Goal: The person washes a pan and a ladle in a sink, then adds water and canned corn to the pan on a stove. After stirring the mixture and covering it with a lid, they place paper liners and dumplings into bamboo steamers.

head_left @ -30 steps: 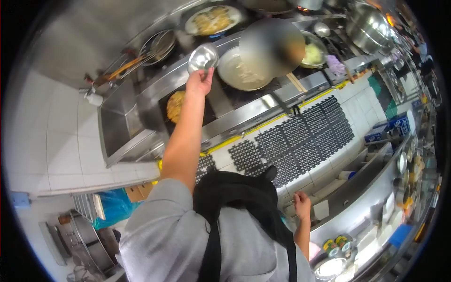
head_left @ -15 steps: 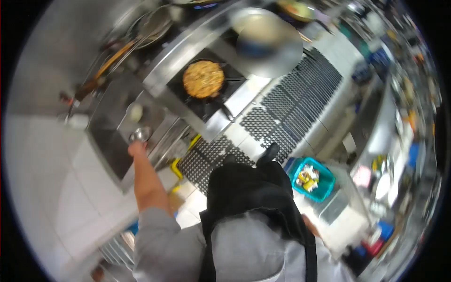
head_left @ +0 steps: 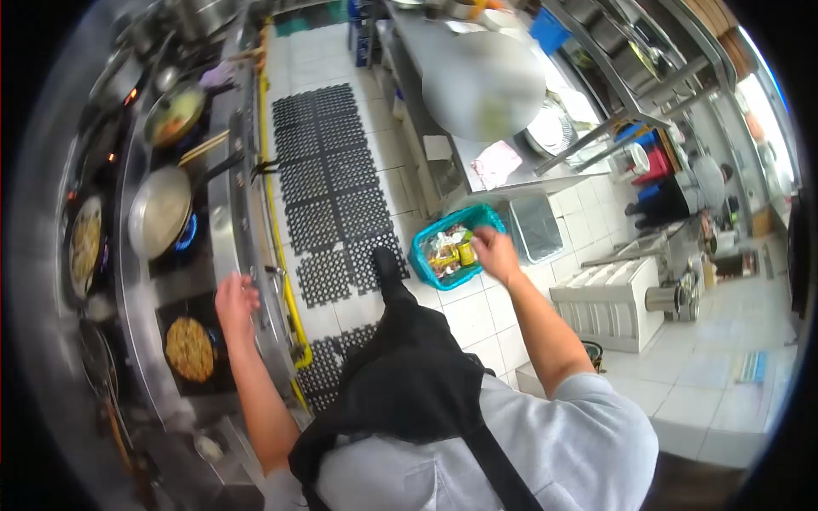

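Note:
My left hand (head_left: 237,302) is raised beside the stove front with its fingers apart and nothing in it. Near it, a round browned pancake-like food (head_left: 190,349) sits over a burner. A pale frying pan (head_left: 160,213) stands farther along, with a blue flame (head_left: 187,228) showing beside it. My right hand (head_left: 494,253) is at the right rim of a teal bin (head_left: 464,277), its fingers curled in, and no object shows in them. Wrappers and a yellow packet (head_left: 466,253) lie inside the bin, below the hand.
Black perforated mats (head_left: 328,187) cover the aisle floor along a yellow pipe (head_left: 274,221). A steel table (head_left: 452,145) is beyond the bin. Another pan (head_left: 175,115) holds food at the back. At far right a person (head_left: 703,187) in dark trousers bends over.
My view has turned right. My left hand has left the small metal bowl at the counter and is now empty. My right hand, mostly hidden before, has come into view by the bin.

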`<state>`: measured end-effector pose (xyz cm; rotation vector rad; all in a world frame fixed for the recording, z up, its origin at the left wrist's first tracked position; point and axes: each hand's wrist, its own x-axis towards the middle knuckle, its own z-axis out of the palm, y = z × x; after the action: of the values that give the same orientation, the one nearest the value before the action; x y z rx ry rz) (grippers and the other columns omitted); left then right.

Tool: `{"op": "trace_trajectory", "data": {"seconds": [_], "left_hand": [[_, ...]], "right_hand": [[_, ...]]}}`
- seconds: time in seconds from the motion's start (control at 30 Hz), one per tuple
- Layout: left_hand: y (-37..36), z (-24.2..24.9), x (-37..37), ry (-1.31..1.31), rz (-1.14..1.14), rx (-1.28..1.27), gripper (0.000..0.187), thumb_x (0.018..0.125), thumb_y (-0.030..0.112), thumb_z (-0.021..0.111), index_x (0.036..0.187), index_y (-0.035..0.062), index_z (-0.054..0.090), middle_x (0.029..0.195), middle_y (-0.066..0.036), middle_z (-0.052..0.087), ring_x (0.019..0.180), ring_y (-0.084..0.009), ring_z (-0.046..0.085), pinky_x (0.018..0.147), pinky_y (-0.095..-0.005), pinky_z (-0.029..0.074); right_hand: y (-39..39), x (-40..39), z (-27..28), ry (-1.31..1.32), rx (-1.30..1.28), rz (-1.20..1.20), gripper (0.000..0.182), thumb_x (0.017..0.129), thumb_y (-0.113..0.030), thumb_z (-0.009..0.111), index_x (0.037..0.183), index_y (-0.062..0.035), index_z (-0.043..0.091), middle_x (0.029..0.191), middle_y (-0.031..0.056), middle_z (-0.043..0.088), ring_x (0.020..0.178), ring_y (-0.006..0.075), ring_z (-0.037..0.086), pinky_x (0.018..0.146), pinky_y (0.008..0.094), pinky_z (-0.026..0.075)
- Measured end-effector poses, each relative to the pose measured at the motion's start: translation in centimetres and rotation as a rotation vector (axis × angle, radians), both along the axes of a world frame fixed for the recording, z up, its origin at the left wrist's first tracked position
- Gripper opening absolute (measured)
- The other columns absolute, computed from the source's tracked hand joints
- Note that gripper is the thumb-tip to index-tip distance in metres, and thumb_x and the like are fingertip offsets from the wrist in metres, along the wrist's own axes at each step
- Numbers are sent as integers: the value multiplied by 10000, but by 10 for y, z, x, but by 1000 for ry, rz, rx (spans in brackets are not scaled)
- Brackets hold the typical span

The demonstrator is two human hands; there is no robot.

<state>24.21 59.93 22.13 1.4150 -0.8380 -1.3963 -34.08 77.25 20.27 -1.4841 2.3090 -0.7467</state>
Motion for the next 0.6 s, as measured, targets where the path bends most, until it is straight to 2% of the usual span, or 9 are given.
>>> {"op": "trace_trajectory", "data": {"seconds": [0.03,0.1,0.17,0.23,0.3,0.4,0.5,0.57,0.6], "left_hand": [[-38,-2,-31,-50,-99,31,314,1149,356,647,1134,44,665,1014,-56,697,723,-116,627,587,-283,492],[-97,4,-105,-42,-261,-21,304,1140,343,657,1166,40,672,1031,-60,719,764,-130,668,628,-286,535],[-134,17,-194,-34,-473,-14,299,1124,320,678,1202,31,674,1048,-74,738,810,-144,704,674,-282,575],[-168,6,-271,16,-675,62,297,1111,296,696,1225,22,681,1060,-84,745,837,-154,722,710,-289,602],[-189,-10,-342,-11,-774,135,298,1102,290,712,1213,14,687,1049,-81,743,827,-153,718,703,-298,604],[-216,-33,-421,-33,-930,187,300,1098,307,736,1213,33,702,1081,-64,749,848,-150,731,715,-298,617],[-243,-31,-473,-56,-1037,202,350,1060,292,790,1254,13,706,1141,-81,755,916,-177,741,791,-329,634],[-252,-38,-500,-208,-1103,-191,481,1001,261,848,1369,2,675,1226,-118,753,1017,-235,749,901,-379,637],[-259,-18,-512,-224,-1075,-315,606,942,263,895,1428,3,643,1270,-135,748,1090,-266,744,960,-392,622]], "right_hand": [[-28,-29,2,4,-171,-72,310,977,-239,778,1188,-12,784,1012,255,800,930,427,784,822,494,608],[-96,-85,30,-35,-226,-234,396,969,-250,791,1274,2,752,1010,229,809,935,390,799,855,477,615],[-165,-155,21,-46,-335,-363,648,918,-310,852,1437,29,664,1153,238,810,1047,401,789,949,454,613],[-232,-206,15,78,-271,-490,818,857,-353,909,1486,71,601,1381,293,712,1259,435,709,1076,510,563],[-279,-236,-2,279,-271,-569,880,855,-400,918,1528,57,581,1439,299,691,1253,408,729,1048,476,578],[-316,-253,-15,199,-326,-595,867,833,-395,930,1493,56,595,1392,295,720,1226,427,738,1037,482,583],[-327,-232,28,18,-212,-446,848,798,-342,938,1489,3,588,1302,272,747,1225,451,722,1053,503,563],[-334,-216,43,39,-240,-337,801,806,-334,931,1474,-44,595,1247,236,776,1173,437,748,1032,495,572],[-340,-202,64,-53,-222,-204,785,800,-320,935,1456,-49,600,1244,226,778,1172,434,750,1029,487,575]]}}
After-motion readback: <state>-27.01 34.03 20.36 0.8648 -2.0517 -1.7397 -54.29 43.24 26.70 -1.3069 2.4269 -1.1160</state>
